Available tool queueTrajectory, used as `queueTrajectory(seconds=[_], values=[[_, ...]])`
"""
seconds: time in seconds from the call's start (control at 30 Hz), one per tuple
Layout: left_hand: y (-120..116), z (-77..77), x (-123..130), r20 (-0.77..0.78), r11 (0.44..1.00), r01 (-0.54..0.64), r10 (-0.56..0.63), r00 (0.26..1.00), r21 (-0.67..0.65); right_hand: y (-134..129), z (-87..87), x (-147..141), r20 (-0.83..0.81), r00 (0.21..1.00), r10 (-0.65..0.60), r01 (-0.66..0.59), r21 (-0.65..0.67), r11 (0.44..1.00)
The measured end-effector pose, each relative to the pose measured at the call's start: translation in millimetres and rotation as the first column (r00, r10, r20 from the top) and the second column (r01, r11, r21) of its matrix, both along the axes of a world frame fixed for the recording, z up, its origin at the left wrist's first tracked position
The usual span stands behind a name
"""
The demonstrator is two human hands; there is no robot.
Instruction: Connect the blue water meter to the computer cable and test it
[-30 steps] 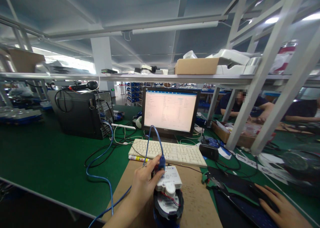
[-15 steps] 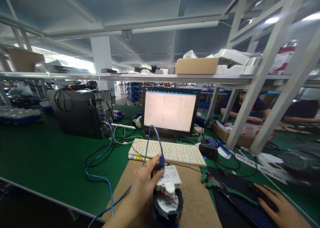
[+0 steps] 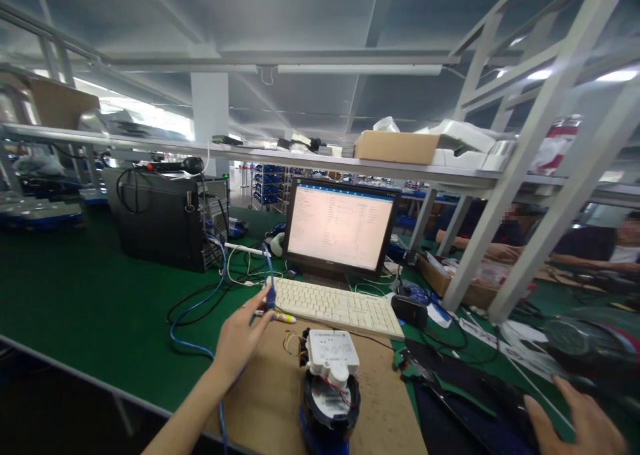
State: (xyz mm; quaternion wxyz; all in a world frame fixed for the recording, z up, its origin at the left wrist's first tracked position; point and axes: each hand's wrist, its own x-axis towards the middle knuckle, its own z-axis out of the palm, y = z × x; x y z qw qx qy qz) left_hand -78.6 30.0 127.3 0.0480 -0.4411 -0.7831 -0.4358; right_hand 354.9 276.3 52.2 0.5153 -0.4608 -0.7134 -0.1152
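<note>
Left hand (image 3: pixel 239 340) pinches the blue plug (image 3: pixel 270 300) of the blue cable (image 3: pixel 193 322), lifted clear and left of the white module (image 3: pixel 332 352) on the round meter (image 3: pixel 330 402), which stands on the brown board (image 3: pixel 270 388). Right hand (image 3: pixel 583 423) hovers spread, holding nothing, over the dark mat (image 3: pixel 465 408) on the worktop (image 3: pixel 75 308). Risks, as I judge them: the slack cable could snag the keyboard (image 3: pixel 340 305), or the loose wires (image 3: pixel 291 343) beside the module could get tugged.
</note>
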Motion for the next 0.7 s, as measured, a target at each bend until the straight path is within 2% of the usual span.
queueTrajectory(seconds=[0.03, 0.07, 0.1, 0.13, 0.17, 0.2, 0.23, 0.27, 0.33, 0.37, 0.4, 0.47, 0.53, 0.6, 0.7], values=[[-4.8, -2.0, -10.9, -0.025, 0.996, -0.051, 0.049, 0.998, -0.08, -16.2, 10.2, -14.7, -0.113, 0.993, 0.02, -0.024, -0.03, 0.999], [-9.2, -4.7, -20.6, -0.047, 0.984, -0.089, 0.082, 0.996, -0.157, -33.4, 19.1, -31.9, -0.216, 0.975, 0.056, -0.09, -0.15, 0.985], [-13.1, -8.1, -28.7, -0.061, 0.965, -0.116, 0.104, 0.993, -0.234, -51.2, 26.3, -51.1, -0.327, 0.937, 0.126, -0.227, -0.294, 0.929], [-16.4, -12.2, -34.9, -0.064, 0.942, -0.131, 0.117, 0.991, -0.308, -68.9, 31.6, -71.7, -0.43, 0.876, 0.22, -0.416, -0.44, 0.796], [-19.2, -16.6, -38.8, -0.065, 0.921, -0.139, 0.123, 0.99, -0.364, -86.1, 35.1, -92.9, -0.529, 0.798, 0.289, -0.577, -0.53, 0.621], [-21.7, -21.3, -40.4, -0.076, 0.907, -0.149, 0.129, 0.989, -0.393, -102.2, 37.2, -114.0, -0.614, 0.726, 0.309, -0.683, -0.595, 0.423], [-24.0, -25.8, -39.5, -0.093, 0.904, -0.165, 0.139, 0.986, -0.395, -116.7, 38.4, -134.1, -0.688, 0.67, 0.277, -0.742, -0.623, 0.248], [-26.5, -30.0, -36.3, -0.116, 0.912, -0.186, 0.154, 0.981, -0.365, -129.5, 39.3, -152.5, -0.756, 0.615, 0.224, -0.786, -0.609, 0.101], [-32.2, -36.7, -24.1, -0.14, 0.948, -0.212, 0.182, 0.973, -0.239, -149.1, 41.3, -181.8, -0.858, 0.506, 0.089, -0.851, -0.513, -0.112], [-35.1, -39.2, -15.6, -0.113, 0.964, -0.2, 0.182, 0.977, -0.175, -155.8, 42.8, -192.4, -0.869, 0.493, 0.048, -0.852, -0.493, -0.174], [-37.7, -41.3, -6.2, -0.054, 0.979, -0.161, 0.155, 0.986, -0.126, -160.6, 44.6, -200.3, -0.878, 0.478, 0.032, -0.857, -0.475, -0.2], [-40.6, -45.6, 14.4, 0.148, 0.998, -0.008, 0.017, 0.989, -0.059, -165.1, 48.0, -209.7, -0.887, 0.461, 0.019, -0.868, -0.455, -0.199], [-38.7, -50.9, 35.2, 0.415, 0.99, 0.14, -0.128, 0.901, 0.002, -165.2, 49.6, -213.9, -0.908, 0.419, -0.03, -0.899, -0.41, -0.154], [-33.0, -57.3, 54.9, 0.673, 0.979, 0.192, -0.187, 0.716, 0.067, -163.6, 48.3, -216.1, -0.921, 0.375, -0.108, -0.926, -0.366, -0.092], [-24.0, -64.7, 80.9, 0.924, 0.972, 0.163, -0.216, 0.314, 0.171, -163.3, 41.4, -219.4, -0.935, 0.314, -0.163, -0.946, -0.322, 0.026]])
